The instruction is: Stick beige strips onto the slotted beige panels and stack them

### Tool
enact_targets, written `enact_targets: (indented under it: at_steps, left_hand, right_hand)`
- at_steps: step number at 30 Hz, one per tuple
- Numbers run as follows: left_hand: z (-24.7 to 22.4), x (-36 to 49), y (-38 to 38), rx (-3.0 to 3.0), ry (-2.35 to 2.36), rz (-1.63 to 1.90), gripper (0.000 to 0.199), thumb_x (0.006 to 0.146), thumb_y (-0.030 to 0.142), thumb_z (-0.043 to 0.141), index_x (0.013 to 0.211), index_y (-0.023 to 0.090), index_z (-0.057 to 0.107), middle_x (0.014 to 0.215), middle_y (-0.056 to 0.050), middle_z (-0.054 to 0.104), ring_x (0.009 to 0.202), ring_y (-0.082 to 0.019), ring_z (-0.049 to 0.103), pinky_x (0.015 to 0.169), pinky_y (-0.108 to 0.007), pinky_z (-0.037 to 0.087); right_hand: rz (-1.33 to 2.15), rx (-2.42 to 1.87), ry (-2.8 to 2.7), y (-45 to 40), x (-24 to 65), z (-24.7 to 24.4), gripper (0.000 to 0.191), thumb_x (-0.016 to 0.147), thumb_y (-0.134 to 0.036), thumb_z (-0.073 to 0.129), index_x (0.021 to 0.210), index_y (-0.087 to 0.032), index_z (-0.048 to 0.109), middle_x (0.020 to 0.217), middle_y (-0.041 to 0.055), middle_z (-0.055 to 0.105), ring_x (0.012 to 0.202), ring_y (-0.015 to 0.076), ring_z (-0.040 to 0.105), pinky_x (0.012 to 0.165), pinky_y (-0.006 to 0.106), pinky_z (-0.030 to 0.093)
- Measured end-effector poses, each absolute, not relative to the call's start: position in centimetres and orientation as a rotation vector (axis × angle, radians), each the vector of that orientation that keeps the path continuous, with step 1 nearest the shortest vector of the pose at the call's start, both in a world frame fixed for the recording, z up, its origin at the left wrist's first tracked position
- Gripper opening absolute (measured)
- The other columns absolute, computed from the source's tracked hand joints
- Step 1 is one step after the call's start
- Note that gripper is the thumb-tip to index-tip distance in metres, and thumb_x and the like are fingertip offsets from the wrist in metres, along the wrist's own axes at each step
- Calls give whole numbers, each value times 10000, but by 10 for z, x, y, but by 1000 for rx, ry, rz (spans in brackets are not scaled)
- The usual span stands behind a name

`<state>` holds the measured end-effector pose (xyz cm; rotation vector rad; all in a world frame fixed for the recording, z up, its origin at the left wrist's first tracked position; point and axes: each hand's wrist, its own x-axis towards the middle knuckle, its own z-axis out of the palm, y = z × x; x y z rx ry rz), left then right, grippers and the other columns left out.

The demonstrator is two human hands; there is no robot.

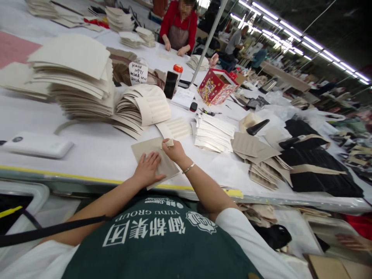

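A flat beige panel (148,145) lies at the front of the white table. My left hand (147,169) rests flat on it, fingers spread. At the panel's far right edge, my right hand (174,152) is closed in a pinch on a small cream piece (169,143). Whether that piece is loose or joined to the panel I cannot tell. Just beyond lies a cream panel with raised stripes (177,128). A stack of white sheets (213,133) is right of my right hand, and curved striped panels (152,104) are piled behind.
Tall stacks of beige panels (75,69) stand at left, near a white power bank (37,145). Beige pieces (255,151) and black material (316,166) lie at right. Farther back are a phone (171,84), a red box (216,87), a metal pole (207,42) and a person in red (178,29).
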<state>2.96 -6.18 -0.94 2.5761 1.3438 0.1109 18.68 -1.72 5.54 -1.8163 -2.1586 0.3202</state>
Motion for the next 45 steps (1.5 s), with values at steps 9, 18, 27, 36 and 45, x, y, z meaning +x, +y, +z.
enact_targets:
  at_steps: [9,18,27,36,45]
  left_hand:
    - [-11,25,-58,2524,1351,95,866,709,650,509,1383,136,332,1477,-121,218,1360,-324,147,1084,-533,8]
    - [-15,15,-51,2566,1242,108,911,669,656,549,1391,152,316,1467,-131,249,1354,-319,171,1091,-499,19]
    - [-16,14,-51,2572,1229,122,912,657,653,555,1380,141,335,1477,-125,218,1360,-291,164,1097,-464,6]
    - [-19,13,-50,2572,1220,140,930,650,686,530,1385,154,325,1468,-129,249,1356,-295,175,1096,-462,-4]
    - [-14,12,-51,2541,1294,132,1066,599,700,560,1401,69,252,1474,-177,195,1366,-307,134,1101,-458,1]
  right_hand:
    - [444,-1924,-2435,-95,205,65,193,870,-209,467,871,-158,653,783,69,673,753,182,620,661,229,388]
    - [278,-1891,-2321,-10,166,59,224,901,-190,419,903,-151,639,873,70,672,828,162,608,702,209,388]
    - [847,-1925,-2311,-73,205,71,193,859,-166,455,820,-174,644,580,-20,633,618,116,619,620,172,416]
    - [322,-1876,-2387,-23,170,64,218,880,-182,432,882,-154,648,846,72,679,804,176,620,699,227,408]
    - [696,-1794,-2290,-65,190,63,179,869,-171,443,822,-183,615,643,-17,642,673,121,607,645,182,402]
